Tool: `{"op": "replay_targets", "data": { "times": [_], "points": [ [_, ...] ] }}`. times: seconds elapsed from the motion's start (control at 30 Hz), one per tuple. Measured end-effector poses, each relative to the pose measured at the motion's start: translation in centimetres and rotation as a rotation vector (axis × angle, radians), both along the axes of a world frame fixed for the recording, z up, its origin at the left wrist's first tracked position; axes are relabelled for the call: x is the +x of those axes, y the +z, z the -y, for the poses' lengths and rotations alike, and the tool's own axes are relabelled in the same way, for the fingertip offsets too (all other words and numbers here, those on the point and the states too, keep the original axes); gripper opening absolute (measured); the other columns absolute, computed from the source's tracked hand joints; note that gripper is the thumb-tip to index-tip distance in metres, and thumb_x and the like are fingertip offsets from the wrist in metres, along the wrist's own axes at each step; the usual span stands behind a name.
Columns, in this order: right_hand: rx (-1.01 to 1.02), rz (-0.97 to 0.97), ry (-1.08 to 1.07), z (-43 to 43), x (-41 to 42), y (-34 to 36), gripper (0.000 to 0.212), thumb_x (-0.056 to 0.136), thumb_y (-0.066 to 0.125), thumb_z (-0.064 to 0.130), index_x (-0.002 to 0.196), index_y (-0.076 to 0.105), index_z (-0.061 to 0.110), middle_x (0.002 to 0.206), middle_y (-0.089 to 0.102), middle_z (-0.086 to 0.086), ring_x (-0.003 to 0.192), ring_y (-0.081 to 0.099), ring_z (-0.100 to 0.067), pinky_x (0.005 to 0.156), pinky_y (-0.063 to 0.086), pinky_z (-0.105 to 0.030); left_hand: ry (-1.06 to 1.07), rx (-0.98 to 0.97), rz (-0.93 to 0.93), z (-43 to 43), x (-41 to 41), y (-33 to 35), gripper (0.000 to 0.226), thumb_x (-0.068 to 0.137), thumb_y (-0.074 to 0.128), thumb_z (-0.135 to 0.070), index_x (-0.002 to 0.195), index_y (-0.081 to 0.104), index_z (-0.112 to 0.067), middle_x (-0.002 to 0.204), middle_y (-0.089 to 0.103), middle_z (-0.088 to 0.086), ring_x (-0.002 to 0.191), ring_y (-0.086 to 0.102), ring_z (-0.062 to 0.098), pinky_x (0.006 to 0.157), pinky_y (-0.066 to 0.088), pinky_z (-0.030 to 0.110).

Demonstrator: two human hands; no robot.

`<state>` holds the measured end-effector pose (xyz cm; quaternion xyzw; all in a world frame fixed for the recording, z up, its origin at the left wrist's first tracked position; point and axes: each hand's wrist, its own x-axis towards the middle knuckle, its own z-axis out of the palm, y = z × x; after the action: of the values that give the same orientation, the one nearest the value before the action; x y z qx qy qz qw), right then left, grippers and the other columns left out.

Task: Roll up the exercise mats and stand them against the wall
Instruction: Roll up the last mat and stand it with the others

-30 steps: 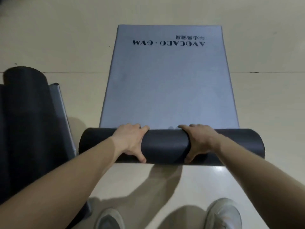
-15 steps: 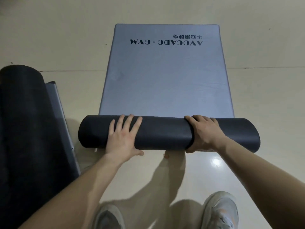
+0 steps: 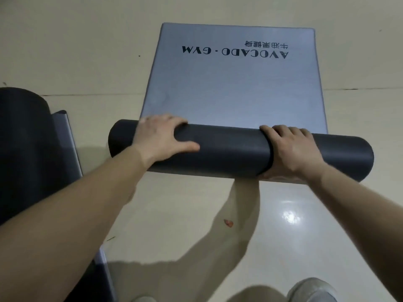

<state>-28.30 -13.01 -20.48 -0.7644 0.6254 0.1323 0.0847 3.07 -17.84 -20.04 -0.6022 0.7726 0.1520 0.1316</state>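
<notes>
Left hand [image 3: 162,138], right hand [image 3: 290,149]: both curling over dark roll [image 3: 229,152], gripping well apart, likely keeping it even while advancing over flat mat section [image 3: 235,90].

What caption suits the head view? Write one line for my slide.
The left grip and right grip curl over a half-rolled grey exercise mat on the floor.

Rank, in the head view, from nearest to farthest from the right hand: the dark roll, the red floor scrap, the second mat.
1. dark roll, gripped by the right hand.
2. red floor scrap, toward the feet.
3. second mat, far left.
</notes>
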Motion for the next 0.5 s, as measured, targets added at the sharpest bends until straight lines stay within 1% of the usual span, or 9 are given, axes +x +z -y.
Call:
{"op": "replay_targets", "data": {
  "times": [0.03, 0.07, 0.1, 0.17, 0.23, 0.33, 0.4, 0.47, 0.5],
  "points": [
    [0.069, 0.006, 0.001, 1.3, 0.0, 0.6, 0.129, 0.040, 0.075, 0.088, 0.149, 0.029, 0.035, 0.135, 0.056, -0.003, 0.116, 0.058, -0.032, 0.105, 0.042, -0.050, -0.065, -0.064, 0.075, -1.2, 0.2, -0.4, 0.129, 0.048, 0.050, -0.102, 0.154, 0.030, -0.032, 0.153, 0.044, 0.001, 0.138, 0.043, 0.029, 0.116, 0.031, 0.049],
    [0.112, 0.009, -0.001, 2.1, -0.1, 0.9, 0.128, 0.039, 0.075, 0.089, 0.148, 0.030, 0.038, 0.131, 0.057, -0.002, 0.113, 0.059, -0.031, 0.104, 0.044, -0.048, -0.126, -0.084, 0.127, -1.7, 0.3, -0.7, 0.135, 0.045, 0.050, -0.102, 0.155, 0.024, -0.029, 0.154, 0.041, 0.003, 0.139, 0.041, 0.031, 0.117, 0.029, 0.051],
    [0.129, 0.004, -0.008, 2.5, -0.1, 1.1, 0.126, 0.039, 0.076, 0.089, 0.146, 0.031, 0.039, 0.128, 0.058, -0.001, 0.110, 0.060, -0.030, 0.102, 0.046, -0.047, -0.151, -0.086, 0.156, -1.7, 0.2, -0.7, 0.135, 0.043, 0.053, -0.100, 0.154, 0.024, -0.028, 0.151, 0.044, 0.003, 0.134, 0.044, 0.032, 0.115, 0.033, 0.050],
    [0.149, -0.001, 0.002, 2.1, 0.2, 1.5, 0.120, 0.042, 0.078, 0.087, 0.143, 0.034, 0.040, 0.122, 0.059, 0.000, 0.106, 0.061, -0.028, 0.099, 0.048, -0.045, -0.143, -0.073, 0.174, -1.4, -0.3, 0.1, 0.123, 0.043, 0.062, -0.095, 0.144, 0.037, -0.029, 0.136, 0.055, 0.001, 0.117, 0.055, 0.030, 0.104, 0.044, 0.046],
    [0.187, 0.015, 0.018, 0.7, 0.0, 2.0, 0.115, 0.045, 0.080, 0.084, 0.142, 0.035, 0.041, 0.119, 0.060, 0.002, 0.104, 0.061, -0.026, 0.097, 0.050, -0.045, -0.158, -0.031, 0.206, -2.3, -1.1, 1.1, 0.114, 0.043, 0.062, -0.095, 0.135, 0.045, -0.030, 0.123, 0.060, -0.001, 0.105, 0.060, 0.027, 0.093, 0.050, 0.044],
    [0.360, 0.038, 0.056, -2.6, -0.3, 2.7, 0.113, 0.045, 0.081, 0.082, 0.141, 0.036, 0.043, 0.119, 0.059, 0.006, 0.105, 0.062, -0.023, 0.098, 0.050, -0.044, -0.163, 0.191, 0.198, -7.0, -1.4, 1.9, 0.106, 0.042, 0.063, -0.095, 0.127, 0.049, -0.032, 0.112, 0.061, -0.005, 0.098, 0.062, 0.023, 0.081, 0.051, 0.039],
    [0.398, 0.050, 0.080, -5.7, -0.7, 2.4, 0.116, 0.046, 0.079, 0.083, 0.145, 0.034, 0.043, 0.127, 0.058, 0.008, 0.114, 0.059, -0.022, 0.106, 0.044, -0.045, -0.189, 0.281, 0.199, -10.3, -1.5, 2.1, 0.105, 0.044, 0.065, -0.094, 0.128, 0.048, -0.032, 0.112, 0.060, -0.006, 0.098, 0.062, 0.023, 0.075, 0.048, 0.037],
    [0.289, 0.073, 0.078, -9.3, -0.9, 1.8, 0.121, 0.050, 0.074, 0.084, 0.152, 0.027, 0.037, 0.144, 0.049, 0.005, 0.133, 0.049, -0.024, 0.118, 0.029, -0.050, -0.184, 0.310, 0.185, -11.4, -1.7, 2.4, 0.107, 0.044, 0.068, -0.092, 0.131, 0.049, -0.033, 0.113, 0.062, -0.007, 0.099, 0.062, 0.022, 0.076, 0.049, 0.037],
    [0.213, 0.065, 0.063, -10.9, -0.9, 1.5, 0.125, 0.054, 0.071, 0.083, 0.156, 0.021, 0.031, 0.154, 0.040, 0.001, 0.143, 0.038, -0.026, 0.122, 0.020, -0.053, -0.145, 0.343, 0.154, -10.9, -1.7, 2.7, 0.108, 0.042, 0.071, -0.090, 0.132, 0.051, -0.034, 0.115, 0.064, -0.007, 0.100, 0.062, 0.021, 0.079, 0.051, 0.037]
  ]
}}
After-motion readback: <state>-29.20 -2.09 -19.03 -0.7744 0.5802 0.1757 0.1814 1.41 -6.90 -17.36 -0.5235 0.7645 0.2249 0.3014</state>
